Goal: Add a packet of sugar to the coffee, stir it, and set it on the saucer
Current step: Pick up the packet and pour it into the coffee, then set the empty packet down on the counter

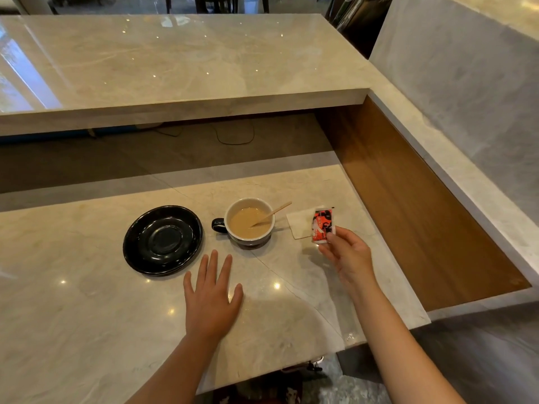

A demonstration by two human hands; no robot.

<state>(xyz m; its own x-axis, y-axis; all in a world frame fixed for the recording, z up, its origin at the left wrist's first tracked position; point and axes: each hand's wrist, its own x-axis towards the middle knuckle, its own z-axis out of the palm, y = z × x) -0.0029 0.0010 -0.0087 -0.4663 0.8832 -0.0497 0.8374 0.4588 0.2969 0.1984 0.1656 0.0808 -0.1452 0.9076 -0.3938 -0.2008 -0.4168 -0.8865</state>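
Observation:
A dark cup point(250, 221) with a white inside holds light brown coffee on the marble counter, its handle pointing left. A wooden stir stick point(271, 214) leans in the coffee, its top over the right rim. An empty black saucer point(162, 239) lies left of the cup. My right hand point(348, 256) pinches a red and black sugar packet point(323, 225) by its lower corner, holding it up to the right of the cup. My left hand point(212, 295) rests flat on the counter in front of the cup, fingers spread, holding nothing.
A white napkin point(299, 224) lies on the counter just right of the cup, partly behind the packet. A raised marble ledge point(180, 103) overhangs the back. A wooden side panel point(408, 199) bounds the right. The counter's front edge point(262, 371) is near my arms.

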